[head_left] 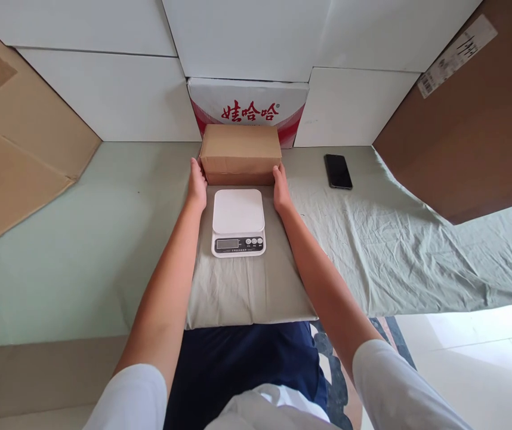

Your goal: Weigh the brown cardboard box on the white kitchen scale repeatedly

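A closed brown cardboard box (240,149) is at the back of the table, in front of a white and red carton. My left hand (197,184) grips its left end, and my right hand (281,184) grips its right end; the fingers of both are partly hidden by the box. Whether the box rests on the cloth or is slightly raised, I cannot tell. Just nearer to me, between my forearms, lies a white digital kitchen scale (238,222) with nothing on its platform. Its display and buttons face me.
A pale green cloth (148,239) covers the table. Behind the box stands the white and red carton (249,95) against white panels (247,39). A black phone (338,171) lies to the right. Large cardboard pieces flank the table at left (18,143) and right (475,125).
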Tool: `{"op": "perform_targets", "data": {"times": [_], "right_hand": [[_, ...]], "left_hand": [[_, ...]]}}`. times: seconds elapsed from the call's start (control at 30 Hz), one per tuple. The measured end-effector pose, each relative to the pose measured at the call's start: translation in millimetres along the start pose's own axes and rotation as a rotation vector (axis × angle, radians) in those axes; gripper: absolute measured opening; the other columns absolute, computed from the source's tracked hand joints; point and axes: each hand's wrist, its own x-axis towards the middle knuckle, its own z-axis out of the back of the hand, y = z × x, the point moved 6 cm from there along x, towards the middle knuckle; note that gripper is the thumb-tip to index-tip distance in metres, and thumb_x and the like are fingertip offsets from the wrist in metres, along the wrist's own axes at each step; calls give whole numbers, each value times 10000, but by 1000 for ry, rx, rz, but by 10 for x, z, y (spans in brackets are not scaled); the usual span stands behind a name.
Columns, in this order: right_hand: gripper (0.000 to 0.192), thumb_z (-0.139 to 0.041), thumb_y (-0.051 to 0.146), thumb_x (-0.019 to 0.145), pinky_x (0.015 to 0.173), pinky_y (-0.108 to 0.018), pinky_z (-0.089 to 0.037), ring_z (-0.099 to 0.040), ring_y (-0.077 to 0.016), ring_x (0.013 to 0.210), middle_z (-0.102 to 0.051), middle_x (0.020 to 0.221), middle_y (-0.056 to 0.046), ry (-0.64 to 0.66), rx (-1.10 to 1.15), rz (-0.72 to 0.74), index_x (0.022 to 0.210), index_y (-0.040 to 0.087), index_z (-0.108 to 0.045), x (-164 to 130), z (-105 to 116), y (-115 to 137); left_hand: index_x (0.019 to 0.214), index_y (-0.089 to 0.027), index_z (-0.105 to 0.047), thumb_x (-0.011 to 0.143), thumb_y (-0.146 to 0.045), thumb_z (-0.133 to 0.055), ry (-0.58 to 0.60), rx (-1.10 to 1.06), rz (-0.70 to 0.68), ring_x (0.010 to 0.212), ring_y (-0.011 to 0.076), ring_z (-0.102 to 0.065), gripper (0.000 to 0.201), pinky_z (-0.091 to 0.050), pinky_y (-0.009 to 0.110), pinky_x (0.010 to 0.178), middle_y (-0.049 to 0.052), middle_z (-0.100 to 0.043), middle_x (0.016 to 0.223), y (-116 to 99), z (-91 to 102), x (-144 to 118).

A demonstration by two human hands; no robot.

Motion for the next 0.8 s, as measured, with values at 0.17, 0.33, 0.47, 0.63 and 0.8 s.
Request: {"op": "perform_targets", "data": {"times": [0.17,0.33,0.47,0.63,0.8], "right_hand": [[987,-356,888,837,1411,-448,-221,-311,-225,1645,-372,1741,-38,6,-17,15,1589,249,-341,-4,-18,-20],[931,-292,893,868,1405,-464,-251,-322,-224,1642,-391,1726,3,24,-38,95,1613,335,-284,-13,-53,222],[856,-258,872,916,1402,-485,-242,-262,-234,1670,-396,1717,30,81,-63,219,1625,392,-257,-167,-95,726],[810,-341,843,930,1395,-510,-251,-274,-259,1663,-404,1707,21,116,-114,215,1613,410,-300,-805,-40,1041],[749,-425,756,947,1369,-500,-316,-397,-265,1590,-425,1690,-11,50,-88,180,1610,433,-295,-1399,105,838]], "left_hand": [[1235,-230,-709,750,-963,-505,86,-32,-110,1570,300,-447,902,-342,496,1312,149,-665,1489,91,-18,-18],[1238,-213,-699,802,-925,-506,83,28,-141,1575,315,-438,857,-330,490,1321,142,-652,1498,-181,36,-118],[1264,-186,-663,876,-890,-421,83,105,-253,1575,292,-434,839,-369,422,1301,96,-684,1439,-650,102,-385],[1331,-244,-646,876,-907,-378,177,145,-332,1559,297,-452,847,-447,422,1242,31,-693,1405,-1036,112,-1109],[1347,-272,-663,938,-827,-381,213,63,-282,1489,327,-530,745,-407,518,1270,99,-654,1481,-868,107,-1785]]}}
